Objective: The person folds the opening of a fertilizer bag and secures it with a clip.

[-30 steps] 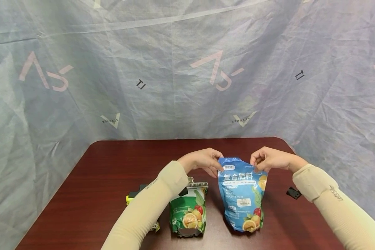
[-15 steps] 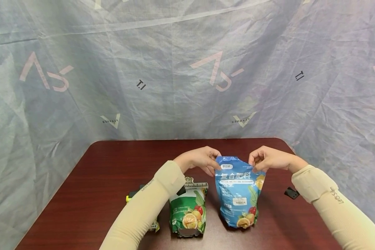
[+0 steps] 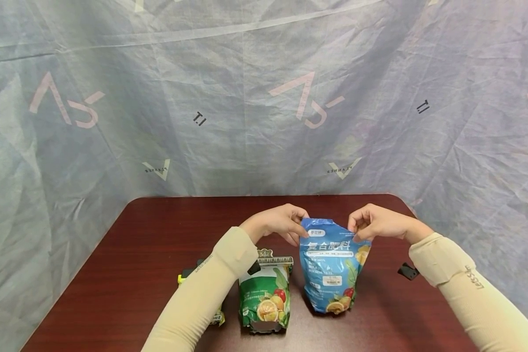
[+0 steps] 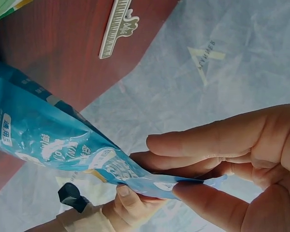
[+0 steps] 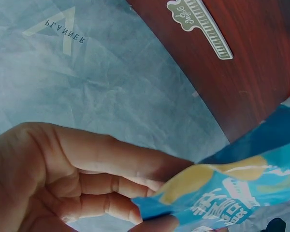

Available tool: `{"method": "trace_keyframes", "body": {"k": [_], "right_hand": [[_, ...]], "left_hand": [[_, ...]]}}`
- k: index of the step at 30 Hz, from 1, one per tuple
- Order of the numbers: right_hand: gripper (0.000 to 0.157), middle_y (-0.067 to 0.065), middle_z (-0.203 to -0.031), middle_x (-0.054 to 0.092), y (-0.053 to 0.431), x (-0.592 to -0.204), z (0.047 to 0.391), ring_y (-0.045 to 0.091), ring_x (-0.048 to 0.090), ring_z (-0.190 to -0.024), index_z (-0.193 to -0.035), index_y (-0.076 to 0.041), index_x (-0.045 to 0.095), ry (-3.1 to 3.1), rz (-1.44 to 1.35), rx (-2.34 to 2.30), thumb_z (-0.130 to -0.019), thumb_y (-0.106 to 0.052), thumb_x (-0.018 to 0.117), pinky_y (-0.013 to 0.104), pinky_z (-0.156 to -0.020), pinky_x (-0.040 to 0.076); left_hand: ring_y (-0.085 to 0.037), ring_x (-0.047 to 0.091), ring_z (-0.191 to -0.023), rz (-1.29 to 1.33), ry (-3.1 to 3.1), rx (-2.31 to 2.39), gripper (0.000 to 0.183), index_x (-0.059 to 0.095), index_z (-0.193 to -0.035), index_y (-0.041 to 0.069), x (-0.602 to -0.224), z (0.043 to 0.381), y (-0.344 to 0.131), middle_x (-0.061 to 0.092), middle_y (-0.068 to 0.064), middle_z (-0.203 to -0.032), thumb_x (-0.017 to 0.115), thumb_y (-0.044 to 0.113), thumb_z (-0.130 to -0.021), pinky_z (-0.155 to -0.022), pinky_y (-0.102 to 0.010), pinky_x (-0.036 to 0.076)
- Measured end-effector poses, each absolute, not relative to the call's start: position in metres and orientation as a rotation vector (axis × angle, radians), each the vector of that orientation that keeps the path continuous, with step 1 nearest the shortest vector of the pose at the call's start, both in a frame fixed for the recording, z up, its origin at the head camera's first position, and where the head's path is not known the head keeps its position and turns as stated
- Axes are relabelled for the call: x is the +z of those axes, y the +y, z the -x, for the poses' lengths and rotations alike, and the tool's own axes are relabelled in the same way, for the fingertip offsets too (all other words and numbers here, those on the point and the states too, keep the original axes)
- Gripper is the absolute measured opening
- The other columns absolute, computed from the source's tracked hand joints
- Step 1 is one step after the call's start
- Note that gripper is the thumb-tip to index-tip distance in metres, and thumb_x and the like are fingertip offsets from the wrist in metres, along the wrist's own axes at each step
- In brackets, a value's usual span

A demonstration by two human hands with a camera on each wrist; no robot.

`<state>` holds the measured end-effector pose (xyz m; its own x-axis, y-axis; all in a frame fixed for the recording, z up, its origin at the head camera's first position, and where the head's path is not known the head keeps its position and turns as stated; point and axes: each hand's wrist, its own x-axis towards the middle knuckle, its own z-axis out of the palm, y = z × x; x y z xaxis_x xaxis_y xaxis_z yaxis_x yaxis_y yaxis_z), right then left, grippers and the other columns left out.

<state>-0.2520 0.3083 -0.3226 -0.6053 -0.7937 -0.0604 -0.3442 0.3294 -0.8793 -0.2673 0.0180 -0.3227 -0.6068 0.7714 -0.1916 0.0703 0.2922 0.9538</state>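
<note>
A blue fertilizer pouch [image 3: 330, 269] with fruit printed on it stands upright between my hands. My left hand [image 3: 283, 222] pinches its upper left corner; in the left wrist view the thumb and fingers [image 4: 193, 142] lie on opposite sides of the film. My right hand [image 3: 374, 225] pinches the upper right corner, with thumb and fingers [image 5: 121, 159] on the film in the right wrist view. Whether the pouch's base touches the table cannot be told. To its left sits a green pouch [image 3: 266, 300]; a metal clip [image 3: 275, 260] with a ridged bar shows at its top edge.
The dark red table [image 3: 193, 220] has a grey printed cloth [image 3: 246, 122] hanging behind it. A similar clip [image 4: 113, 31] lies on the table in both wrist views. Beside the left sleeve, a black and yellow thing [image 3: 188, 274] is partly hidden.
Both hands have moved slightly left, carrying the blue fertilizer pouch left and a little toward the table's far side. Both keep hold of its corners. The green pouch stays put.
</note>
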Motion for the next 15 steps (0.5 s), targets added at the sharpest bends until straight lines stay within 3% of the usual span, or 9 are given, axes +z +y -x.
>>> {"method": "trace_keyframes", "body": {"k": [4,9,15], "right_hand": [[0.004,-0.006,-0.064,0.050,0.3079,-0.3223,0.2509,0.008,0.053,-0.054,-0.087,0.004,0.061,2.091,1.010,-1.240,-0.084,0.005,0.059,0.037,-0.061,0.052],[0.004,-0.008,-0.064,0.047,0.3059,-0.3215,0.2488,0.004,0.049,-0.052,-0.088,0.004,0.061,2.077,1.042,-1.254,-0.084,0.005,0.059,0.044,-0.071,0.052],[0.004,-0.003,-0.071,0.055,0.3040,-0.3223,0.2469,0.007,0.054,-0.055,-0.087,0.004,0.060,2.054,1.065,-1.267,-0.083,0.004,0.061,0.045,-0.072,0.052]], "left_hand": [[-0.023,0.065,-0.064,-0.759,1.905,1.359,0.010,0.057,-0.088,0.000,-0.3217,0.2674,0.0172,0.064,-0.009,-0.079,0.064,-0.004,-0.082,-0.069,-0.045,0.053],[-0.023,0.065,-0.064,-0.775,1.917,1.345,0.010,0.058,-0.088,0.001,-0.3200,0.2666,0.0151,0.065,-0.009,-0.080,0.064,-0.004,-0.082,-0.068,-0.044,0.054],[-0.021,0.065,-0.064,-0.784,1.898,1.345,0.010,0.058,-0.089,0.001,-0.3203,0.2635,0.0114,0.064,-0.008,-0.080,0.063,-0.004,-0.082,-0.071,-0.047,0.052]]}}
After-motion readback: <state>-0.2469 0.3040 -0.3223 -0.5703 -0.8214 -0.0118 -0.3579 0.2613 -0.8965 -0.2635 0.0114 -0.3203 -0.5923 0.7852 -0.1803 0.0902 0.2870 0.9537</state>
